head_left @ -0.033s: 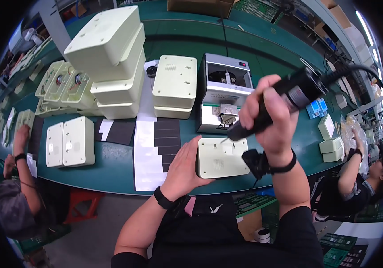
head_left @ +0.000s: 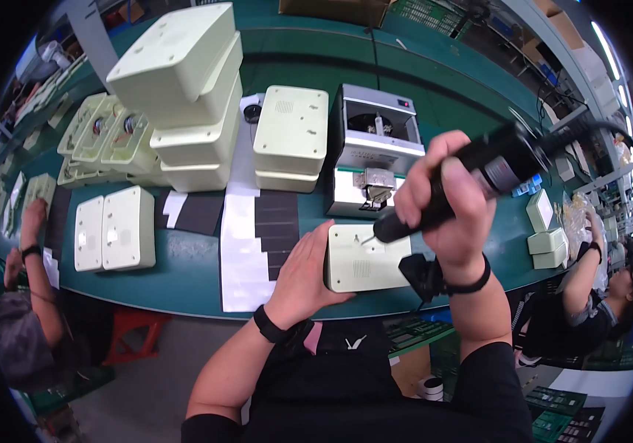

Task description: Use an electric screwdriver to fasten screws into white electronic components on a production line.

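Note:
A cream plastic housing [head_left: 372,267] lies on the green bench in front of me, its face with corner holes, keyhole slots and a speaker grille turned up. My left hand [head_left: 303,272] holds it by the left side, fingers along that side and thumb at the near edge. In my right hand [head_left: 455,198] is a black corded electric screwdriver [head_left: 504,159], fist wrapped round its body. Its thin bit points down and left over the housing's far part, near a keyhole slot. Whether the bit touches the plastic, I cannot tell.
Behind the housing stands a grey screw feeder [head_left: 375,133]. Stacked cream housings [head_left: 291,129] and a taller stack [head_left: 191,96] are to its left, with two more housings [head_left: 128,229] nearer. White paper sheets [head_left: 241,273] lie beside my left hand. Co-workers sit on both sides.
The screwdriver's bit has come slightly nearer to me and left, further over the housing's face. My left hand stays on the housing, and the whole view has shifted a little.

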Action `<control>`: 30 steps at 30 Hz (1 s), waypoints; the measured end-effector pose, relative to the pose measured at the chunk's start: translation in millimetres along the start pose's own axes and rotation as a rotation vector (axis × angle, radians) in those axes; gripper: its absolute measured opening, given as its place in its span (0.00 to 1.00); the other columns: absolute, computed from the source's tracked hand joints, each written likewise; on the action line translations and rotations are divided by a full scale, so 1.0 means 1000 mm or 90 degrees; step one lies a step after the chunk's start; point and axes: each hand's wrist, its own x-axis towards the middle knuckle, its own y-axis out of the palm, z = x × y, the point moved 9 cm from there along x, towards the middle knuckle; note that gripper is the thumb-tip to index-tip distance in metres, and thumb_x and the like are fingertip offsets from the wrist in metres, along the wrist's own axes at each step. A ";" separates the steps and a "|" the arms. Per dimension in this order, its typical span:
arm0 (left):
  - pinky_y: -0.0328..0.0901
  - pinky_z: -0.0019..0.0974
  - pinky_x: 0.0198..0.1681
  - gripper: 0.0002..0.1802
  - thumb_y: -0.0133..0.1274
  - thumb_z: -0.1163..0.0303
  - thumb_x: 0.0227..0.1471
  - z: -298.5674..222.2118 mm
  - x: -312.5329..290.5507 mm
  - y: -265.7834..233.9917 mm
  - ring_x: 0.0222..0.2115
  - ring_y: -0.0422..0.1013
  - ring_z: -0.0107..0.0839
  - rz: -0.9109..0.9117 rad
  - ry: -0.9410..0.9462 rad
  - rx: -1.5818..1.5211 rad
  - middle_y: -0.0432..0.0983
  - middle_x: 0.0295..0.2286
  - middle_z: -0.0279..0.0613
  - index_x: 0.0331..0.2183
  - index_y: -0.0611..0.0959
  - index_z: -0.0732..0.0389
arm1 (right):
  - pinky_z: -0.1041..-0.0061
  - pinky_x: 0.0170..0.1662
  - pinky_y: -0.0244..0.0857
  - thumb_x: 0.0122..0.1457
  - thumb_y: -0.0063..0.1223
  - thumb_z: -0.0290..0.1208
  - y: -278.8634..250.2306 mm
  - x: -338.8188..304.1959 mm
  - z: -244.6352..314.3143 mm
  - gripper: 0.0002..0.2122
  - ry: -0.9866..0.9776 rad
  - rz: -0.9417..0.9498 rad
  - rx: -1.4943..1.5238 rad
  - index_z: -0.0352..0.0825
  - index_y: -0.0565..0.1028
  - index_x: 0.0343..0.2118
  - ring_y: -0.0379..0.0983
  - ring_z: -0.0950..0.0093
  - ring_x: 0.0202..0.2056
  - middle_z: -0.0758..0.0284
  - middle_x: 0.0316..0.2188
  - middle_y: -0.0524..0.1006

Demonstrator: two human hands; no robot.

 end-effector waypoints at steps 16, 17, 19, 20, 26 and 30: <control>0.60 0.44 0.59 0.55 0.73 0.66 0.28 0.006 -0.004 0.003 0.54 0.65 0.50 -0.041 0.036 -0.012 0.68 0.50 0.53 0.57 0.62 0.67 | 0.73 0.32 0.65 0.54 0.65 0.43 0.048 -0.070 -0.036 0.22 0.189 0.199 -0.092 0.37 0.61 0.37 0.68 0.76 0.24 0.68 0.22 0.69; 0.60 0.44 0.59 0.55 0.73 0.66 0.28 0.006 -0.005 0.004 0.54 0.65 0.50 -0.046 0.039 -0.004 0.68 0.50 0.54 0.57 0.62 0.67 | 0.73 0.33 0.65 0.54 0.65 0.42 0.050 -0.071 -0.041 0.22 0.188 0.200 -0.067 0.37 0.61 0.37 0.68 0.76 0.25 0.67 0.23 0.70; 0.60 0.44 0.59 0.55 0.73 0.65 0.27 0.007 -0.005 0.003 0.54 0.65 0.50 -0.047 0.040 -0.001 0.67 0.50 0.54 0.57 0.62 0.68 | 0.73 0.34 0.65 0.54 0.65 0.41 0.051 -0.069 -0.044 0.22 0.188 0.201 -0.043 0.37 0.61 0.37 0.68 0.76 0.26 0.67 0.23 0.70; 0.60 0.44 0.59 0.56 0.73 0.65 0.27 0.007 -0.005 0.003 0.54 0.65 0.50 -0.048 0.043 0.002 0.67 0.50 0.54 0.57 0.62 0.68 | 0.73 0.33 0.66 0.54 0.64 0.40 0.052 -0.069 -0.045 0.21 0.187 0.217 -0.056 0.36 0.61 0.37 0.68 0.76 0.26 0.67 0.23 0.70; 0.60 0.45 0.59 0.57 0.74 0.64 0.27 0.005 -0.003 0.003 0.53 0.65 0.51 -0.038 0.053 0.018 0.67 0.50 0.54 0.57 0.62 0.68 | 0.75 0.30 0.65 0.54 0.63 0.37 0.058 -0.065 -0.040 0.19 0.142 0.277 -0.105 0.35 0.62 0.37 0.68 0.77 0.23 0.67 0.21 0.70; 0.60 0.45 0.59 0.56 0.74 0.63 0.27 0.001 0.003 0.002 0.53 0.65 0.51 -0.030 0.084 -0.004 0.68 0.50 0.54 0.57 0.62 0.68 | 0.77 0.26 0.65 0.53 0.64 0.38 0.068 -0.051 -0.027 0.21 0.067 0.336 -0.096 0.34 0.62 0.37 0.67 0.77 0.20 0.68 0.20 0.70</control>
